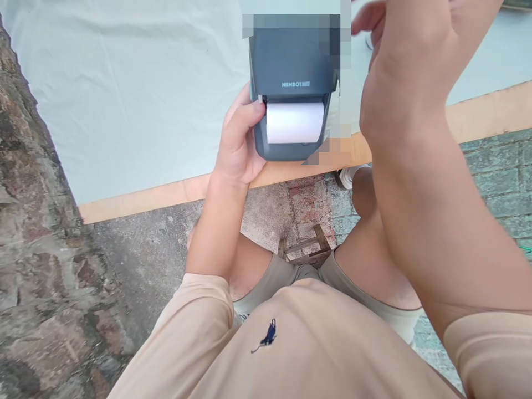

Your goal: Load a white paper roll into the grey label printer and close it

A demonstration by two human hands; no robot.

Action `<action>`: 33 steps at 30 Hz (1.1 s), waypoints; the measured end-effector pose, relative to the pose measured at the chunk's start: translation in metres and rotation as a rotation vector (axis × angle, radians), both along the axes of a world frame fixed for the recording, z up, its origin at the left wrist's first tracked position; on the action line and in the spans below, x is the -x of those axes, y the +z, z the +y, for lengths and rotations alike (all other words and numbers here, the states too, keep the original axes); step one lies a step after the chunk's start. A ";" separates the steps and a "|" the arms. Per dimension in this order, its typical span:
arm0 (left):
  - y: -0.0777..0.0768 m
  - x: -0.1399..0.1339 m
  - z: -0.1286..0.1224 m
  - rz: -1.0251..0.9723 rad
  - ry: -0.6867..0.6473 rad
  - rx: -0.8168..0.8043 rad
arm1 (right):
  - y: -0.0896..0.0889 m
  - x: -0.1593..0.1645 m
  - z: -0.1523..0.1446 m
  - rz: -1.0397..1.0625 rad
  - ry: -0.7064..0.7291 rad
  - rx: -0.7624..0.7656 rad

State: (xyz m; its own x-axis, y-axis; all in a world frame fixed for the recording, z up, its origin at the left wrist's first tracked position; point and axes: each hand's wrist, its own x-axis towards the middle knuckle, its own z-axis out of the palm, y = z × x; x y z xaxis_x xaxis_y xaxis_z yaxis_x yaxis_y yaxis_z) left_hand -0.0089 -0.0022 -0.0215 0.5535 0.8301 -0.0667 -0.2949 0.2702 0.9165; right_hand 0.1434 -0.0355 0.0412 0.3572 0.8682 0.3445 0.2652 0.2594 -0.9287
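Note:
My left hand [241, 133] holds a dark grey label printer [295, 61] from its left lower side, with the thumb on its edge. The printer is marked NIIMBOT, and a white label roll [295, 123] shows in the opening at its near end. Blurred blocks cover part of its top and right side. My right hand [409, 50] is raised close to the camera, to the right of the printer and apart from the visible part of it. A bent finger shows at its left, while the other fingers are cut off by the top edge or hidden.
A table with a pale cloth [145, 100] and a bare wooden edge [166, 195] lies before me. A stone wall [33, 249] runs along the left. Below are my knees, a small wooden stool [305, 249] and painted brick paving [494, 172]. A white cylindrical object [351, 176] sits under the edge.

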 end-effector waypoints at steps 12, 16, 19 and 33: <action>-0.017 0.003 0.004 0.065 0.058 -0.005 | 0.006 -0.001 -0.026 -0.325 -0.015 -0.049; -0.010 0.002 0.002 0.011 0.014 0.011 | 0.000 -0.003 -0.020 -0.338 -0.127 -0.074; -0.007 0.001 0.001 -0.034 -0.002 -0.019 | -0.008 -0.010 -0.014 -0.518 -0.040 -0.042; -0.010 -0.002 -0.001 -0.086 -0.078 -0.091 | 0.013 -0.008 -0.009 -0.910 0.148 0.622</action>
